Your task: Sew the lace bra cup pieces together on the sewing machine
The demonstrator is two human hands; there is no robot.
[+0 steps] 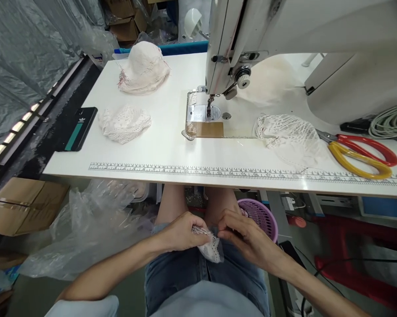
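Over my lap, my left hand [191, 232] pinches a small piece of white lace fabric [211, 248] between thumb and fingers. The lace hangs down from the grip, its scalloped edge towards the right. My right hand [239, 231] is closed beside that edge, fingers curled and thumb against them; what lies between its fingertips is too small to make out. Ahead on the white table [165, 152] stands a sewing machine [228, 48]. A white lace piece [125, 124] lies left of its needle, and another lace piece [289, 138] lies to the right.
Red-and-yellow scissors [363, 154] lie at the table's right, near a cable coil [391, 121]. A pale stack of fabric [143, 68] sits at the back left, a black phone-like object [81, 130] at the left edge. Below are a purple basket [259, 215] and plastic bags [92, 229].
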